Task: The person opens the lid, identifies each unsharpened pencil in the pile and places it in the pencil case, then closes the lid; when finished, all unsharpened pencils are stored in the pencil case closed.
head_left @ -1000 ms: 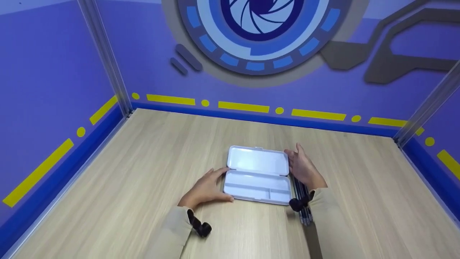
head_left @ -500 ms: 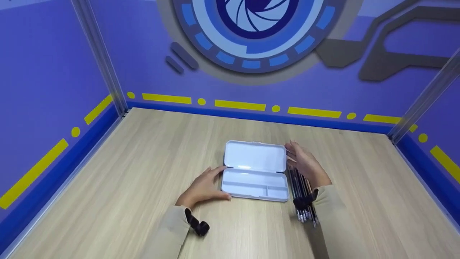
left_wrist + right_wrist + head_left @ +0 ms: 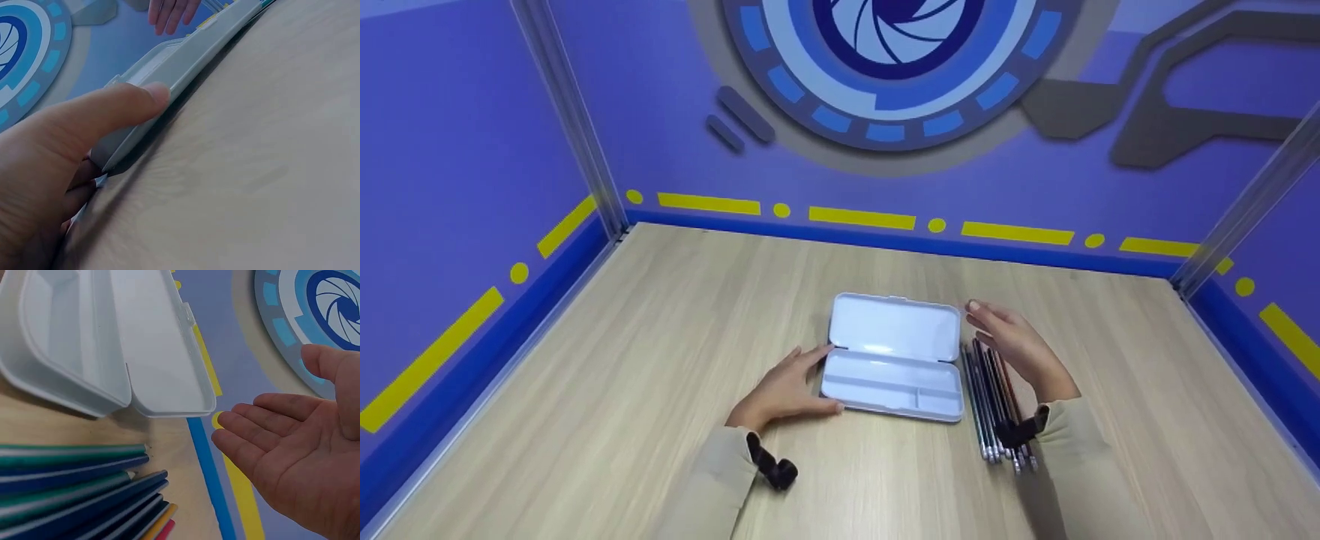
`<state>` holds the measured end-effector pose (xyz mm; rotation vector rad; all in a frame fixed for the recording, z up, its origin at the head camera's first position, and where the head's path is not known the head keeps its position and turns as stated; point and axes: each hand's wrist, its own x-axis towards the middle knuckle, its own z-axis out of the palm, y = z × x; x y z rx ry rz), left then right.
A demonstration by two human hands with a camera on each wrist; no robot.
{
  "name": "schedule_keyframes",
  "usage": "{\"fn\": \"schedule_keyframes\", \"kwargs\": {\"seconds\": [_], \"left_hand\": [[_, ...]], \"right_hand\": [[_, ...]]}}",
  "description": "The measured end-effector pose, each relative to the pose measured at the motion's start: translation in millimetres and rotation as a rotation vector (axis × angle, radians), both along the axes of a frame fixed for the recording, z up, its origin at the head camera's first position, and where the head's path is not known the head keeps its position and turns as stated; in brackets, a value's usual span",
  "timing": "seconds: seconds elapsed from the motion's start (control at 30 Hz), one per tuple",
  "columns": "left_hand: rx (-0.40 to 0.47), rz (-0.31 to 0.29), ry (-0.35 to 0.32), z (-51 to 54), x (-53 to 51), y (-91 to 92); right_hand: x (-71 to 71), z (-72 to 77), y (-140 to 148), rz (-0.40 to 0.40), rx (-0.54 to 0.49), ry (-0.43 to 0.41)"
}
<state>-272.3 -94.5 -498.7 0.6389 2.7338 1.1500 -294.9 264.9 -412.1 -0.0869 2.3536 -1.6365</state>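
Note:
A white pencil case lies open on the table, its lid folded back and its compartments bare. My left hand holds its left end, thumb on the front wall and fingers round the side; the left wrist view shows the thumb against that wall. Just off the lid's right edge, my right hand is raised with fingers extended, touching nothing. Below it, several pencils lie side by side along the case's right end. Up close in the right wrist view, the pencils are green, dark blue, yellow and red.
The wooden table meets blue-purple panels at the back and both sides. Metal posts stand at the corners. Black straps sit on both wrists over beige sleeves.
My right hand has moved right, away from the case's lid, and the pencils have spread apart and show more. My left hand stays on the case, which has scarcely moved.

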Motion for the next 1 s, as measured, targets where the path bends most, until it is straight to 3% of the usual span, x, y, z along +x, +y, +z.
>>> {"fn": "schedule_keyframes", "kwargs": {"seconds": [0.2,0.57,0.77,1.0], "left_hand": [[-0.019,-0.013,0.027,0.2,-0.6,-0.9],[-0.014,0.026,-0.019,-1.5,2.3,2.3],[-0.011,0.029,-0.01,-4.7,2.7,7.4],[-0.009,0.035,-0.001,-0.1,-0.4,0.4]], "right_hand": [[8.3,-1.1,11.8,0.014,0.089,0.071],[27.8,-9.7,35.9,0.009,0.338,0.127],[39.1,-15.5,48.8,0.003,0.407,0.147],[44.2,-22.3,55.5,0.011,0.465,0.155]]}}
